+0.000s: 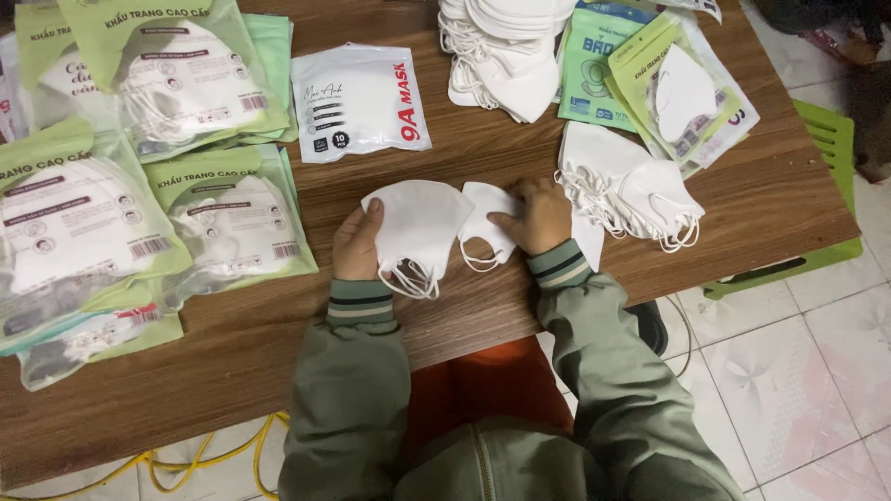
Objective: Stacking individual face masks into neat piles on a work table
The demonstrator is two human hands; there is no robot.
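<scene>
Left hand (355, 246) grips mask stack (418, 227); right hand (536, 216) presses single mask (483, 227).

Soft, even, rather dim light; mild glare on plastic packets (83, 223); edges slightly distorted.

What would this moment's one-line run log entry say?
left hand: holds stack of white face masks | right hand: presses single white mask on wooden table | nearby: loose mask pile, white mask pouch

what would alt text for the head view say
A person's left hand holds a stack of white masks while the right hand presses another mask on a wooden table, among bagged mask packs.
</scene>
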